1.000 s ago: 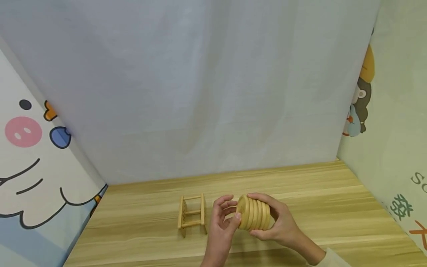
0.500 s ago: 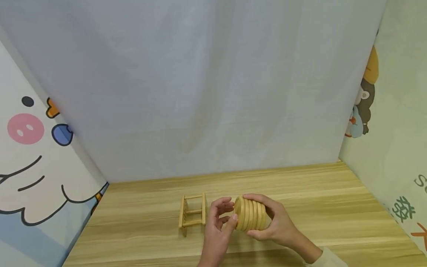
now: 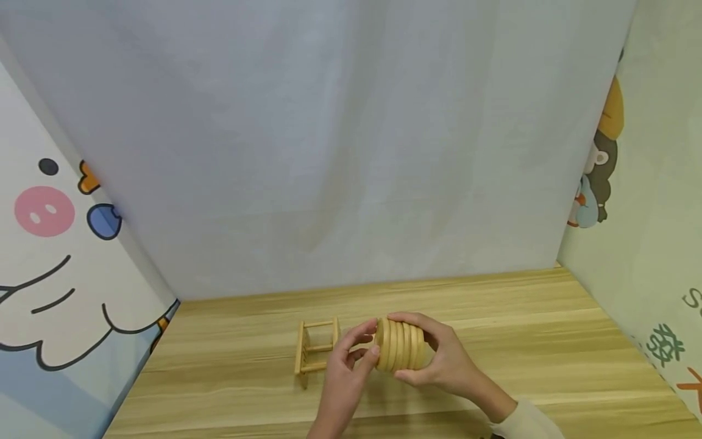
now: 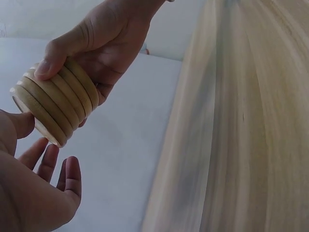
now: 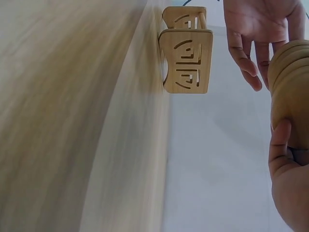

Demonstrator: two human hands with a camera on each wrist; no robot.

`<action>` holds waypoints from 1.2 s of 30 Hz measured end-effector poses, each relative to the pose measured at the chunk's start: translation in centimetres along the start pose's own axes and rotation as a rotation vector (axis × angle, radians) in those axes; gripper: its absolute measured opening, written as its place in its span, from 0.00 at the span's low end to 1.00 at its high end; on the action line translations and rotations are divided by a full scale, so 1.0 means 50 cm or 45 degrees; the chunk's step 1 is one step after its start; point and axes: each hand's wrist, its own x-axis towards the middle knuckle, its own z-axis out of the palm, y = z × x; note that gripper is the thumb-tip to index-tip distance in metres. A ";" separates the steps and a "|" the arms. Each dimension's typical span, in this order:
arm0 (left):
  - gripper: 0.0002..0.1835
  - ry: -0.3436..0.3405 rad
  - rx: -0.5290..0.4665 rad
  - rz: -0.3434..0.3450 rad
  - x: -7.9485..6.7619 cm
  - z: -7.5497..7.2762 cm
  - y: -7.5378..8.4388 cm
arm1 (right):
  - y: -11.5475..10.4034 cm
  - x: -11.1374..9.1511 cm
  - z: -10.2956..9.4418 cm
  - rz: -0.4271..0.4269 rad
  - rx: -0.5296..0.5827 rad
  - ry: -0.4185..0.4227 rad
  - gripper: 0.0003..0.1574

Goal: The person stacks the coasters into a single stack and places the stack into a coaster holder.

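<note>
Several round wooden coasters (image 3: pixel 401 346) are stacked on their sides above the table in the head view. My right hand (image 3: pixel 446 361) holds the stack from the right, thumb below and fingers over the far side. At the stack's left end, the thumb and index finger of my left hand (image 3: pixel 345 375) pinch the rim of the end coaster; its other fingers are loosely bent. In the left wrist view, the coasters (image 4: pixel 57 99) lie close together, and a shallow face shows on the end one. A small wooden rack (image 3: pixel 300 350) stands just left of my left hand, which partly covers it.
The wood-grain table (image 3: pixel 493 323) runs back to a pale cloth wall (image 3: pixel 384 152). Printed cartoon panels flank it, a left panel (image 3: pixel 33 262) and a right panel (image 3: pixel 652 183). In the right wrist view the rack (image 5: pixel 186 60) shows cut-out patterned sides.
Both hands and the coaster stack have shifted slightly left, towards the rack. My left index finger has come up to the end coaster's rim and now hides part of the rack.
</note>
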 end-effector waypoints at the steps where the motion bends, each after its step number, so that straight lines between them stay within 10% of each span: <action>1: 0.21 -0.004 0.004 0.000 0.002 -0.003 0.001 | 0.001 0.002 0.001 -0.006 -0.006 -0.002 0.51; 36: 0.21 -0.059 0.054 -0.139 0.035 -0.134 0.031 | -0.011 0.086 0.065 0.125 -0.043 -0.122 0.48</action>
